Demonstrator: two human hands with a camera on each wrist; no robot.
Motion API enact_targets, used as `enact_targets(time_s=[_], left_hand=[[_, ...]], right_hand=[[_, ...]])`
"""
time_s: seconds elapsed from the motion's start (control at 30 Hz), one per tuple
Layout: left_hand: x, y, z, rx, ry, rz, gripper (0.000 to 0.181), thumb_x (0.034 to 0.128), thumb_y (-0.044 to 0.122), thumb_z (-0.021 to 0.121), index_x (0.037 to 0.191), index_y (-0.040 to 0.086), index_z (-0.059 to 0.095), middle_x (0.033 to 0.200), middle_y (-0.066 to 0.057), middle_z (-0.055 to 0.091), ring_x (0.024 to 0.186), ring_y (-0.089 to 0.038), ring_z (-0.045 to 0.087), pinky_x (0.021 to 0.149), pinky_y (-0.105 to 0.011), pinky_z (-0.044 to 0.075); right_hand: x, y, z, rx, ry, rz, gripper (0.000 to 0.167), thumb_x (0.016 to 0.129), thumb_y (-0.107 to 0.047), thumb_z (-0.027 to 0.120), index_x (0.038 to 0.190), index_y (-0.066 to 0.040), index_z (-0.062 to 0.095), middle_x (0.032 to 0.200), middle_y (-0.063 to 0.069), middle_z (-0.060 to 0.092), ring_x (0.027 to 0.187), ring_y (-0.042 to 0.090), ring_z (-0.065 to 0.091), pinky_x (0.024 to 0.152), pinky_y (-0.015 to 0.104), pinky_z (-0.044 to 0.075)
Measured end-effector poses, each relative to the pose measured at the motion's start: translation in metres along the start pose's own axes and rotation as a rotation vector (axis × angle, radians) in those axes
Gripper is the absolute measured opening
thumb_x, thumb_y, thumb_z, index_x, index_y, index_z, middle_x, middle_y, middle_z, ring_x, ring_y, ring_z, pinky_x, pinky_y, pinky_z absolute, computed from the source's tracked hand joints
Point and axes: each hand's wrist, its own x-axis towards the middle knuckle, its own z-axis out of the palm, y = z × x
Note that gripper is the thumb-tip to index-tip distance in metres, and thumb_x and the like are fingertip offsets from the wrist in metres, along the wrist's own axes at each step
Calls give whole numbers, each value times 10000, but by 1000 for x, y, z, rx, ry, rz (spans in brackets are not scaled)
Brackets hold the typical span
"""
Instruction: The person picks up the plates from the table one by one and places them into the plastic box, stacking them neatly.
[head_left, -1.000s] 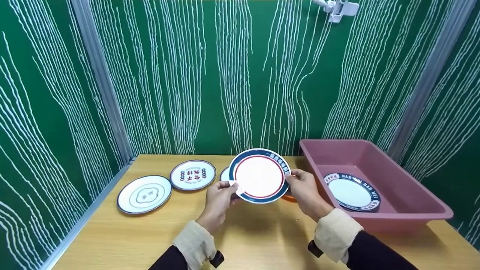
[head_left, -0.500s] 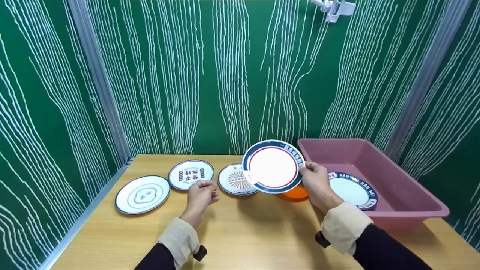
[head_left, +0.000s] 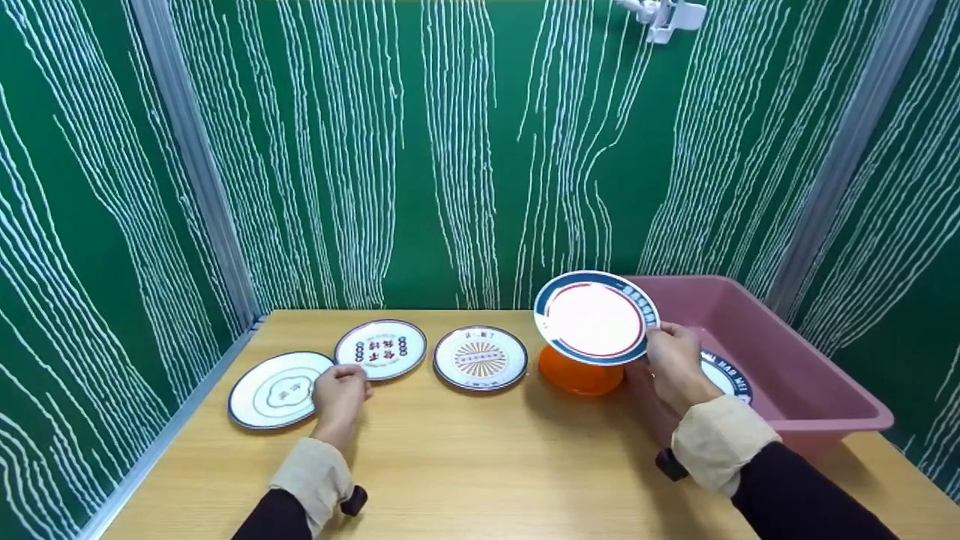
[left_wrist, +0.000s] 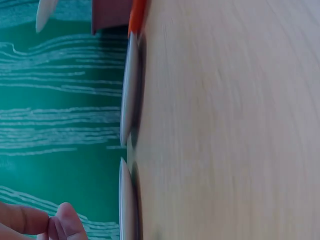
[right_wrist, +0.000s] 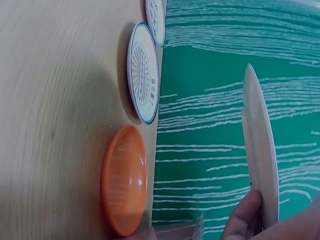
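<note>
My right hand (head_left: 679, 367) pinches the right edge of a white plate (head_left: 596, 319) with a dark blue rim band and a red ring, held in the air. It hangs above an orange dish (head_left: 577, 371), partly covering it in the head view; the right wrist view shows the orange dish (right_wrist: 125, 180) whole and the held plate (right_wrist: 262, 135) nearly edge-on. My left hand (head_left: 341, 397) holds nothing, its fingers loosely curled, in front of a white plate with a grey motif (head_left: 274, 390) and a plate with red lettering (head_left: 380, 350). Right of these lies a sunburst-patterned plate (head_left: 480, 358).
A deep pink plastic tub (head_left: 825, 379) stands at the table's right, with a blue-rimmed plate (head_left: 724, 379) inside, partly hidden by my right hand. Behind the wooden table (head_left: 480, 465) rises a green wall (head_left: 420, 187) with white wavy lines. A white clamp (head_left: 667, 19) is on it.
My left hand has let go of the held plate and moved left. My right hand has carried that plate to the right, uncovering the sunburst plate and hiding part of the orange dish.
</note>
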Motion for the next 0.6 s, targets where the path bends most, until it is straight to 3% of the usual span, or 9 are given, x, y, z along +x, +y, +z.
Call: enact_targets(time_s=[0.13,0.23,0.37,0.47,0.6], left_hand=[[11,-5,-17,126,66,17,177,925,36,594,1061,-59,652,876,-144,675,638,-115,630,568,-189,531],[20,-8,-29,233,119,49,175,914,51,592,1045,-31,672,848,-112,686,627,-111,610,559,-205,480],[30,-8,-44,297,199,64,143,906,39,597,1016,-11,673,905,-145,684,747,-211,628,632,-271,487],[34,-8,-53,316,231,59,139,911,43,591,1020,-14,655,1000,-189,669,908,-303,622,760,-358,505],[39,-9,-65,350,228,43,161,931,57,590,1062,-26,634,1071,-213,650,1019,-351,595,883,-440,491]], right_hand=[[3,3,-8,108,38,-51,472,1057,-58,365,1494,120,347,1194,155,535,814,89,619,715,203,584],[5,4,-14,174,73,-70,457,1012,13,357,1446,154,380,1006,95,583,706,67,630,640,211,583],[11,6,-26,199,83,-49,488,1002,38,351,1477,149,351,850,31,615,685,72,648,637,219,596],[13,6,-36,186,100,-22,503,1007,42,361,1501,131,328,856,27,624,716,77,656,656,217,598],[16,5,-53,168,140,41,485,1027,23,408,1507,75,366,920,31,638,772,93,677,703,229,609]])
